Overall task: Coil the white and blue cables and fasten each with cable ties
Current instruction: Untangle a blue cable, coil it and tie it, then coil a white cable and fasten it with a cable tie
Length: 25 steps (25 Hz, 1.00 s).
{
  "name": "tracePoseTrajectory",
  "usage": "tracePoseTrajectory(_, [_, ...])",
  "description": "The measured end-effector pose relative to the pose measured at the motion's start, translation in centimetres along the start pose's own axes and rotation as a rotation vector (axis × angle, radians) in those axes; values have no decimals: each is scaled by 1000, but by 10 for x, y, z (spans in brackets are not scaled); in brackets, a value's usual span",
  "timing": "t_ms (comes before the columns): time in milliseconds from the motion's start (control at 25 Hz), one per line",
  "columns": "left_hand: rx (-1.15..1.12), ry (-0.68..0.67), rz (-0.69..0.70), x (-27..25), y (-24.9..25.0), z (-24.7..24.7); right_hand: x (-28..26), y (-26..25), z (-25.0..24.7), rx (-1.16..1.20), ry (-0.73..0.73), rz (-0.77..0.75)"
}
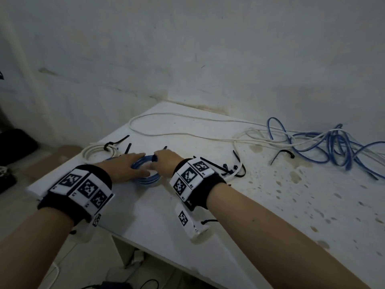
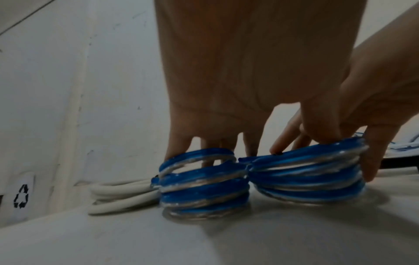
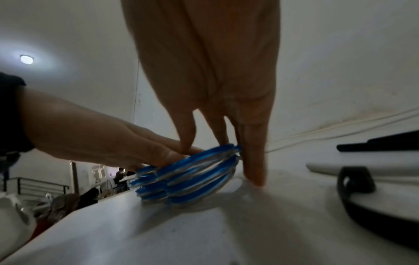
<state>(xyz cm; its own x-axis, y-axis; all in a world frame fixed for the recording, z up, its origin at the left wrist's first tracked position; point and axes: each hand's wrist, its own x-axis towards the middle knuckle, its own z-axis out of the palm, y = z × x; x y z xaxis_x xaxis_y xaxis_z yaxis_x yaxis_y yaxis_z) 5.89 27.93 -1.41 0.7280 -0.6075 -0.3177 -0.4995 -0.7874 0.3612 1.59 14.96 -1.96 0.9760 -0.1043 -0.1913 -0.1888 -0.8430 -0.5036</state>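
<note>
My left hand (image 1: 123, 166) lies flat, fingers straight, pressing the blue coil (image 1: 146, 178) onto the table (image 1: 260, 205) near its left edge; my right hand (image 1: 166, 162) grips the coil's right side, thumb outside.

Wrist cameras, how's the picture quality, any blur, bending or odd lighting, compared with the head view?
Left wrist view: dim, with the left hand and blue coil soft and smeared. Right wrist view: a ceiling lamp glares, the right hand casts shadows, and the table edge bows. Head view: dim but sharper, with stretched corners.
</note>
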Motion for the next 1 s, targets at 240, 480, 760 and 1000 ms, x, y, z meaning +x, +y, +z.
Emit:
tracePoseTrajectory(240, [221, -140, -116, 6, 5, 2, -10, 0, -10, -289, -158, -31])
tracePoseTrajectory(480, [293, 59, -102, 11, 52, -32, -38, 63, -98, -236, 106, 74])
tracePoseTrajectory(760, [58, 29, 309, 38, 174, -3, -83, 209, -171, -434, 328, 527])
tracePoseTrajectory(1000, [43, -47, 462, 72, 252, 20, -107, 287, -199, -572, 162, 714])
